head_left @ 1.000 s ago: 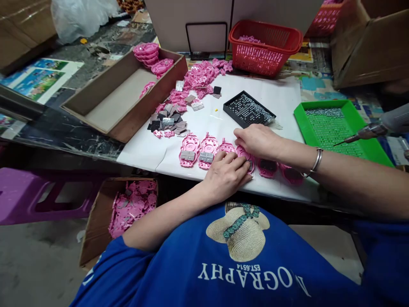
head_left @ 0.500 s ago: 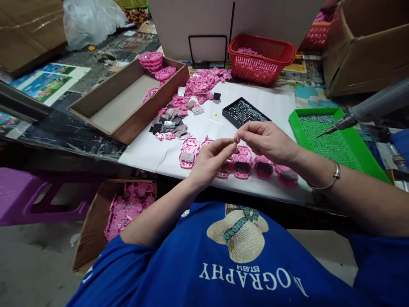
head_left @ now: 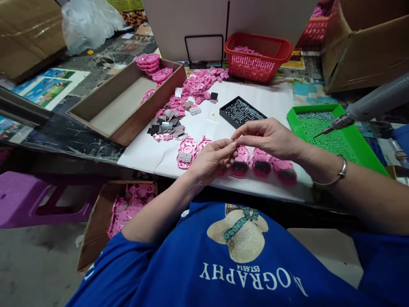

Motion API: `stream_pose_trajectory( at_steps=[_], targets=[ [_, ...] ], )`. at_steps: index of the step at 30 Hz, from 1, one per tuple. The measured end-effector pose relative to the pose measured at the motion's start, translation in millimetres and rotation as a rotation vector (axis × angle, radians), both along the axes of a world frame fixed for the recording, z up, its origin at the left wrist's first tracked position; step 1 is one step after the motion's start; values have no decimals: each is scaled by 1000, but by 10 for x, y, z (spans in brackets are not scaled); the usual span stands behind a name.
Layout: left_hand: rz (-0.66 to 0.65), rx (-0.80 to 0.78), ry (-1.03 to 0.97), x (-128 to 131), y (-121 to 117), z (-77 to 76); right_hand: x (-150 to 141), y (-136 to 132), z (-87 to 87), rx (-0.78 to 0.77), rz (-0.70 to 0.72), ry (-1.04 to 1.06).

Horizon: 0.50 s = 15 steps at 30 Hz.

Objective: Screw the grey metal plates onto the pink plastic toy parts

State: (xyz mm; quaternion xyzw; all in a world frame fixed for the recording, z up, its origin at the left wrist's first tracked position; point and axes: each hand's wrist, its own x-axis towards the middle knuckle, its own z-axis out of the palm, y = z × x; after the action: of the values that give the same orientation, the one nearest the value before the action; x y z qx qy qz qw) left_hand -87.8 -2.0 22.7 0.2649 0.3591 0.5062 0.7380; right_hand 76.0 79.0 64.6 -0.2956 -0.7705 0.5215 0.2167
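Our left hand (head_left: 212, 158) no longer rests on the pink cases (head_left: 261, 154), which sit in a row across the middle of the frame. It is now up, and meets our right hand (head_left: 270, 138) near the centre. The fingers of both hands are bent and their tips are so close that we cannot tell if either hand is open, or closed on a tiny piece. So we think the work is now at our fingertips, while the dark plates (head_left: 262, 167) right of centre lie untouched in their cases.
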Motion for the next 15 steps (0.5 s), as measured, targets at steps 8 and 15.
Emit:
stream_pose_trajectory(
  at_steps=[8, 15],
  targets=[
    [200, 581, 896, 4, -112, -119, 17, 361, 33, 128, 69, -317],
    [-51, 1210, 1760, 94, -275, -318, -269, 411, 4, 512, 180, -857]
  ],
)
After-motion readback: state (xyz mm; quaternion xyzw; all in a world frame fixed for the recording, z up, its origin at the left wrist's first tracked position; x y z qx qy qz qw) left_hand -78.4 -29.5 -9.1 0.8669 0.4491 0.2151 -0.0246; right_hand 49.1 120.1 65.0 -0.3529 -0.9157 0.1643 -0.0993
